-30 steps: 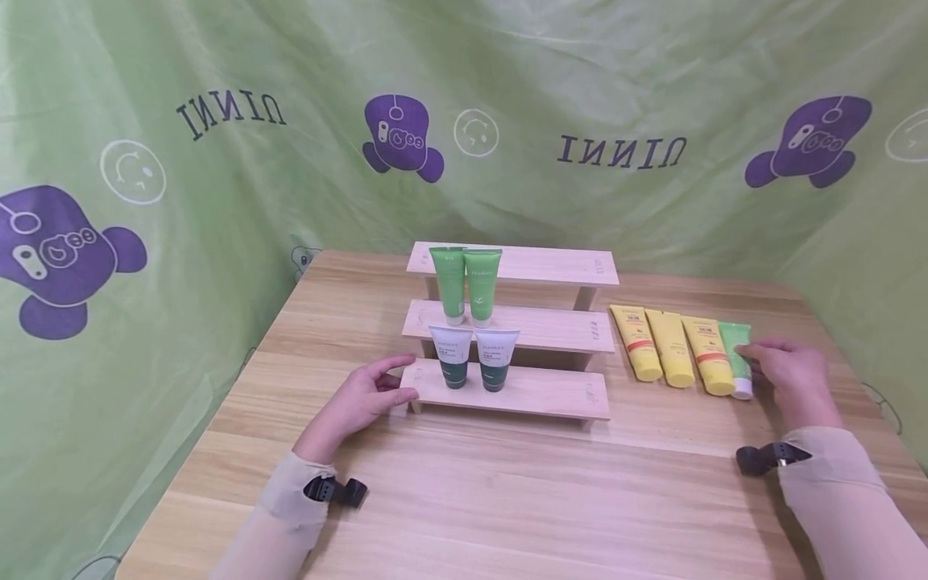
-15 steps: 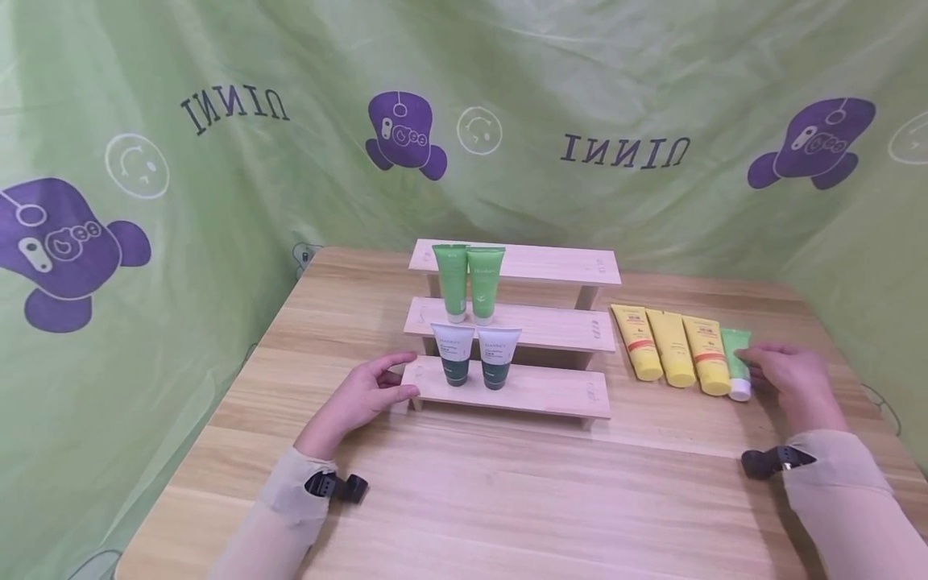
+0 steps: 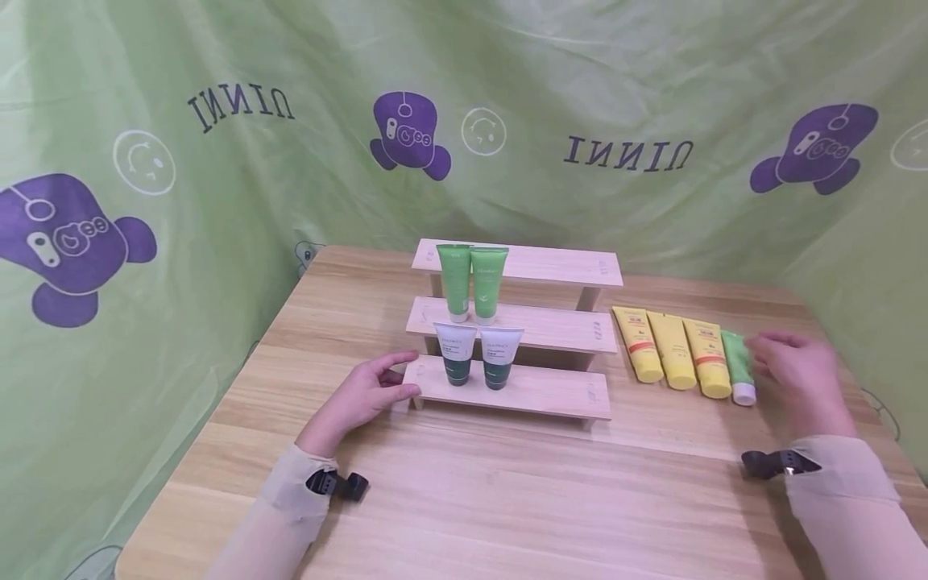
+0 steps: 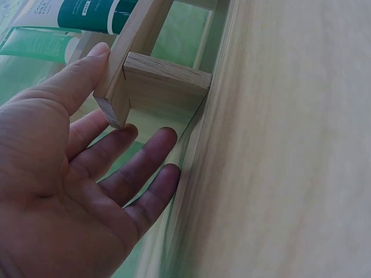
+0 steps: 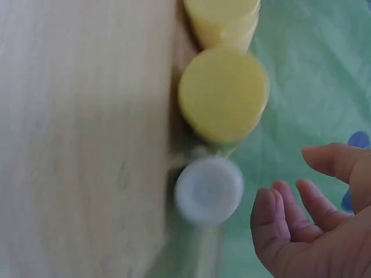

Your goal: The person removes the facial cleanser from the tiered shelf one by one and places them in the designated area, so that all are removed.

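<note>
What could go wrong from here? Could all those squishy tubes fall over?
The left hand holds the end of the lowest wooden shelf, so a bump might topple the white-and-dark-green tubes standing on their caps there.

The right hand is beside the green tube lying down; picking that up might nudge the yellow tube next to it.

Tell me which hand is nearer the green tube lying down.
Right. The right hand is beside the green tube; the left hand is away at the left end of the wooden stand.
</note>
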Demonstrator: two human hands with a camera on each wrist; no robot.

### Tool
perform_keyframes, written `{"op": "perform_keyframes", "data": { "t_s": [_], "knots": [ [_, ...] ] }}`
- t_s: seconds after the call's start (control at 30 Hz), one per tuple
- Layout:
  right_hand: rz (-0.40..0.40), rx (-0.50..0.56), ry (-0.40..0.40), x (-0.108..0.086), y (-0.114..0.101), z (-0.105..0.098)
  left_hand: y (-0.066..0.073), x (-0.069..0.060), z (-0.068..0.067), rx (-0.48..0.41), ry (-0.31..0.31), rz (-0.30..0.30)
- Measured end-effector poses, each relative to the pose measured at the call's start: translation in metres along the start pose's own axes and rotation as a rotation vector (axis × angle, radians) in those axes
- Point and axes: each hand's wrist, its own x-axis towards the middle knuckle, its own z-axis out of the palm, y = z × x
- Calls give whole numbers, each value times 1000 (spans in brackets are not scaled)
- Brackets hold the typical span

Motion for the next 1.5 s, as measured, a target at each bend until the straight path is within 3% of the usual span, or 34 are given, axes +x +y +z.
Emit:
{"op": "perform_keyframes", "data": {
  "t_s": [0.13,0.33,0.7,0.83,0.93,1.03,1.13,1.33,1.5],
  "knots": [
    [-114,-32,22,-15,-22,17,0,0,0,3,-2,6],
    [-268,11,44,-44,-55,51,-1,1,1,3,-4,12],
    [-539,34,40,-85,-92,110,-1,1,3,-1,0,8],
    [-666,116,28,-92,-103,132,0,1,3,3,3,7],
    [-744,224,-33,-95,-112,146,-1,1,3,12,5,8],
    [-790,343,-122,-98,-121,162,-2,1,3,17,4,11],
    [-821,392,-194,-103,-131,180,-3,1,2,11,5,11],
    [-853,319,-265,-111,-152,212,-3,1,1,6,6,15],
    [-865,330,-298,-111,-166,231,-2,1,1,14,3,14]
  ]
}}
